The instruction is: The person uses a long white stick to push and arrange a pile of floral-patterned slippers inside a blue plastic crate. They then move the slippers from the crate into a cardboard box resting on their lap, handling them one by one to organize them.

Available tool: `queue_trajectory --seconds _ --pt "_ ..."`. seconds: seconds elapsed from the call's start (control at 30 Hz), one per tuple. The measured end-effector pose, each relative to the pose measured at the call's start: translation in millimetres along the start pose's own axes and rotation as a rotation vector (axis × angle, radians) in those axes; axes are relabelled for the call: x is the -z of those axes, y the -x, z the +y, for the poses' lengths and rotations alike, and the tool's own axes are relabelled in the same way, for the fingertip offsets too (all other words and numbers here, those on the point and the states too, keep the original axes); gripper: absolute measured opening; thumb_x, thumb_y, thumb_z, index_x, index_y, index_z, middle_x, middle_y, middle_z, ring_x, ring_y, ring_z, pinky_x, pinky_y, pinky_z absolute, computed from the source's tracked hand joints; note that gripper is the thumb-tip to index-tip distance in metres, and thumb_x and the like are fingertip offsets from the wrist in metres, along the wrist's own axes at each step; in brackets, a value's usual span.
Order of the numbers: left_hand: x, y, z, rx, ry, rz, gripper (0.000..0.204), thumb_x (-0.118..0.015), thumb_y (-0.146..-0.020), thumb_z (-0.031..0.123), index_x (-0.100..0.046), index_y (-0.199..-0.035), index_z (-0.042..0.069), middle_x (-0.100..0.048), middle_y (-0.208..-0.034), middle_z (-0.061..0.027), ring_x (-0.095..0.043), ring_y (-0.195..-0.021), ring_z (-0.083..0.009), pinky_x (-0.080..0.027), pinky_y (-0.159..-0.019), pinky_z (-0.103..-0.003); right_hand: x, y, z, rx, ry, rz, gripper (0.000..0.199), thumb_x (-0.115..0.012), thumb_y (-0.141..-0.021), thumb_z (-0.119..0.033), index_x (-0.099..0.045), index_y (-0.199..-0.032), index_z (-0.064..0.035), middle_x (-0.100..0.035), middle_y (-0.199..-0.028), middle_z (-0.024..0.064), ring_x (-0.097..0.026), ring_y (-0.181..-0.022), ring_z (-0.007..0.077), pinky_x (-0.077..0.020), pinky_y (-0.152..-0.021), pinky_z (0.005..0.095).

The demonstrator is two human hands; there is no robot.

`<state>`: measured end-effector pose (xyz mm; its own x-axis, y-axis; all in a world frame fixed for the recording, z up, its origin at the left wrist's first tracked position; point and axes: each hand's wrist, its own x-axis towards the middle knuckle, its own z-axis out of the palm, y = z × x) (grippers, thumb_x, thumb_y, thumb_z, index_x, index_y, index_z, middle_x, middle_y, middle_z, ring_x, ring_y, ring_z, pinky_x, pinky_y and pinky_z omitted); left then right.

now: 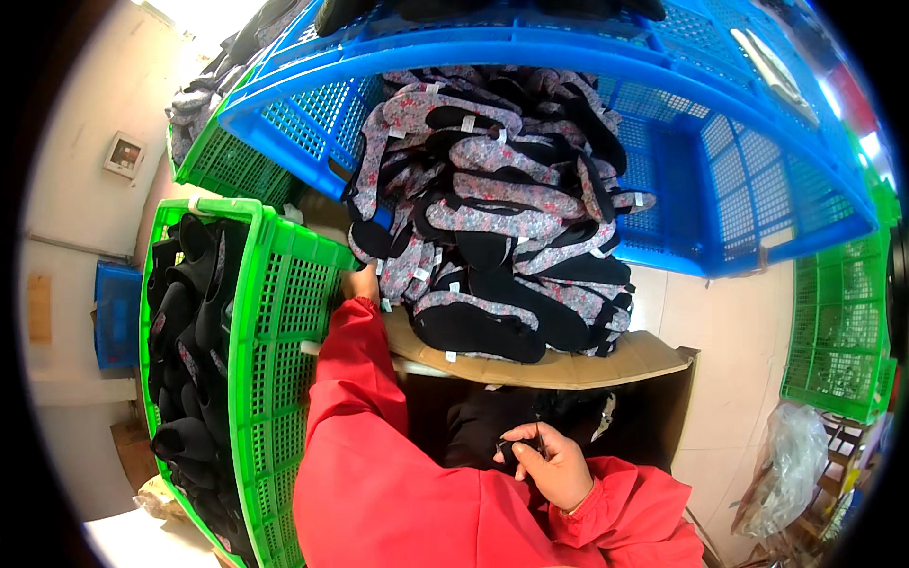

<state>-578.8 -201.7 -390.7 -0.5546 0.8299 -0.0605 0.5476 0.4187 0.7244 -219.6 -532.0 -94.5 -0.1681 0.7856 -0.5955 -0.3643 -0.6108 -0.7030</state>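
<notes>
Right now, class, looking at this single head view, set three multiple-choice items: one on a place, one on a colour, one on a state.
1. Where does the pile of floral shoe uppers lie?
A. spilling from the tipped blue crate onto the cardboard sheet
B. inside the green crate on the left
C. on the floor tiles

2. What colour are the person's sleeves?
A. yellow
B. red
C. white

3. What is the right hand doing?
A. lying flat and open
B. gripping a crate rim
C. pinching a small dark piece

Answers:
1 A, the pile runs from the blue crate down onto the cardboard sheet.
2 B, the sleeves are red.
3 C, the right hand has its fingers closed on a dark piece; the left hand reaches the pile's edge beside the green crate.
</notes>
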Motion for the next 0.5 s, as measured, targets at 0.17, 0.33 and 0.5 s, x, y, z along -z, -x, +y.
queue_trajectory --seconds 0.17,0.33,0.5 --pt "-6 54 70 -0.068 -0.201 0.008 0.065 -0.080 -0.072 0.038 -0.055 -0.120 0.002 -0.069 -0.105 -0.0208 -0.066 -0.096 -0.0359 -0.051 -0.084 -0.042 3 -4 0 0.000 -0.038 0.026 0.016 -0.055 -0.098 -0.007 -0.058 -0.110 0.0030 -0.070 -0.096 0.0111 -0.056 -0.065 0.0057 -0.0476 -0.063 0.0191" --pt "-13 -17 33 0.145 0.136 -0.174 0.065 -0.084 -0.072 0.030 -0.060 -0.120 -0.007 -0.067 -0.115 -0.0173 -0.063 -0.102 -0.0231 -0.049 -0.090 -0.036 1 0 -3 -0.017 -0.043 0.004 0.015 -0.055 -0.098 -0.007 -0.060 -0.110 0.0013 -0.071 -0.095 0.0088 -0.055 -0.064 0.0046 -0.0475 -0.063 0.0192" --pt "-34 -13 45 0.021 -0.403 -0.082 0.059 -0.075 -0.073 0.036 -0.064 -0.115 -0.003 -0.065 -0.110 -0.0314 -0.064 -0.104 -0.0438 -0.050 -0.091 -0.047 3 -2 0 0.020 -0.045 0.041 0.017 -0.055 -0.098 -0.007 -0.063 -0.111 -0.0001 -0.072 -0.095 0.0066 -0.054 -0.064 0.0033 -0.0476 -0.063 0.0196"
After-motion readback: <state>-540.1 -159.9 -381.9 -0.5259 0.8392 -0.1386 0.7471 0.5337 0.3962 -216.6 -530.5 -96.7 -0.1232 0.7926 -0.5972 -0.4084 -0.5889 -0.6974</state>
